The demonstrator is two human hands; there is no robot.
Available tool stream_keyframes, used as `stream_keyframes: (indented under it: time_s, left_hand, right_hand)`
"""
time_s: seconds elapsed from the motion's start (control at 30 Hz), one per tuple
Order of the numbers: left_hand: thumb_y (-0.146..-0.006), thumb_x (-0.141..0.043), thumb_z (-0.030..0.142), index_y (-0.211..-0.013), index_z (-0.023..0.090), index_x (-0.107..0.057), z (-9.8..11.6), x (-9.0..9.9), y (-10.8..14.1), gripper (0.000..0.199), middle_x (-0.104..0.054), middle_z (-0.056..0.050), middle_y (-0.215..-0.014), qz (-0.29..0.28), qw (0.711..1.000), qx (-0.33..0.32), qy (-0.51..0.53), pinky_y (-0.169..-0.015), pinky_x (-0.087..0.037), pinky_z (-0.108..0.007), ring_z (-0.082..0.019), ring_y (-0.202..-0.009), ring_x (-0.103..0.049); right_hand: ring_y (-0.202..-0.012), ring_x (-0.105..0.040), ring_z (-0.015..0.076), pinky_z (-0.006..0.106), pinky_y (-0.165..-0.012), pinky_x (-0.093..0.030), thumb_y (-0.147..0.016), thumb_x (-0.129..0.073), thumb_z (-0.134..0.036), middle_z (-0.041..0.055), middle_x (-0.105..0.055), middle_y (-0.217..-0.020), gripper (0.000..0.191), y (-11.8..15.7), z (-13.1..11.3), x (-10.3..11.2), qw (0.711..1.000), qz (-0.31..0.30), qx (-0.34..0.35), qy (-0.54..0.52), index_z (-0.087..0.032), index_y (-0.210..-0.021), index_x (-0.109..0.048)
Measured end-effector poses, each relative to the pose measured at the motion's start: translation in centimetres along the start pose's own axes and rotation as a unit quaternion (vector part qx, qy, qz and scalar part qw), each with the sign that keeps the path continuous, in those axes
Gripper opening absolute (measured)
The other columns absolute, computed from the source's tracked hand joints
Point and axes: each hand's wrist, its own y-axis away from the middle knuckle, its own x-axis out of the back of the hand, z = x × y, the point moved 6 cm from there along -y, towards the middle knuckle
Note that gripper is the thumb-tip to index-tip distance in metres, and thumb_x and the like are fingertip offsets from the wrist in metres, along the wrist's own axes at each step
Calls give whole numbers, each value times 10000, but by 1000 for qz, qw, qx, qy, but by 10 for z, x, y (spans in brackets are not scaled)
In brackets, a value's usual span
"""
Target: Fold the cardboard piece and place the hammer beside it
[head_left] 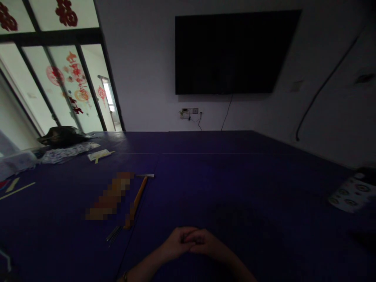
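Note:
At the bottom middle, my left hand [178, 243] and my right hand [203, 240] rest together over the dark blue table [235, 180], their fingers curled and clasped. Whether anything lies between them cannot be made out. Up and to their left is a hammer [139, 197] with an orange-brown handle, its metal head pointing away. Several thin metal rods or nails [113, 234] lie near the handle's lower end. Beside the hammer, a long brownish-orange item [108, 197] is pixelated, so its details are hidden.
A black bag [63, 136], patterned cloth [67, 152] and a white packet [99, 155] lie at the back left. Thin pale strips [17, 190] are at the left edge. A patterned white object [351, 194] stands at the right.

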Motion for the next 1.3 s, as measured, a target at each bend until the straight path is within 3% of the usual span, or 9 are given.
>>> stream_keyframes:
  time_s: [0.4,1.3]
  left_hand:
    - [-674,-582,193,-997,133,-598,-3,-1,-1,329,-622,-78,-983,-10,999,0,39,-832,-386,-328,-207,-922,-551]
    - [-672,-579,207,-1006,135,-596,-4,1,0,343,-625,-71,-976,3,1000,23,13,-786,-403,-299,-204,-908,-553]
  right_hand:
    - [-840,-587,203,359,-800,-402,-600,-678,-316,40,-659,-871,262,0,-5,-4,1000,3,-13,-4,-187,-827,-679]
    - [-849,-585,200,360,-817,-394,-600,-680,-300,41,-656,-886,268,0,-3,-4,1000,-4,-12,-14,-181,-840,-676]
